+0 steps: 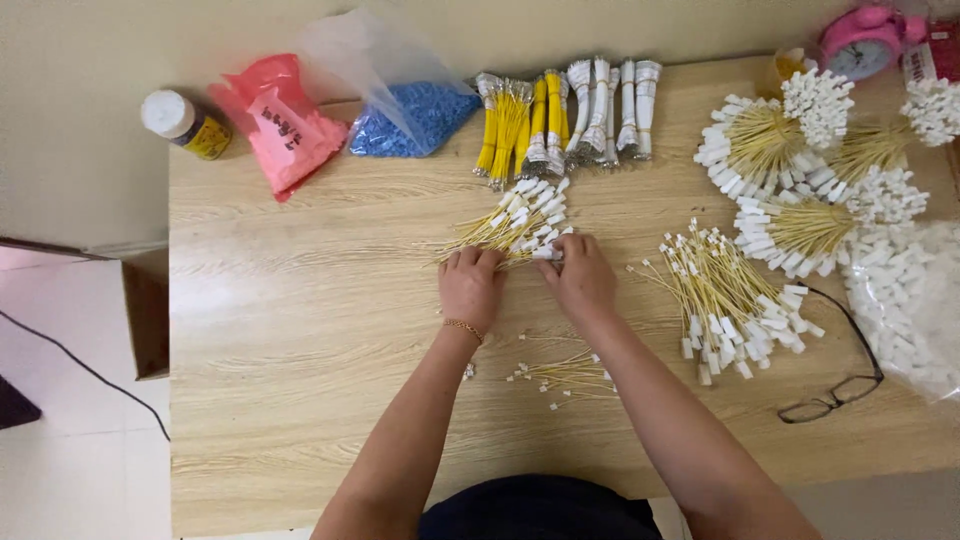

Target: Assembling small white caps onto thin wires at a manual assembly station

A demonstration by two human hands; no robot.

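both hands sit at the centre of the frame on a fan of thin yellow wires with white plugs (515,222): the left hand (470,285) is curled down over the loose wire ends, and the right hand (582,278) pinches a few plugs at its fingertips. a careless tug could tangle the wires or scatter them into the small loose bunch (565,377) just below the wrists. the fingertips are hidden under the knuckles, so the exact grip is hard to read. at the right edge the clear bag of white plugs (905,305) is cut off.
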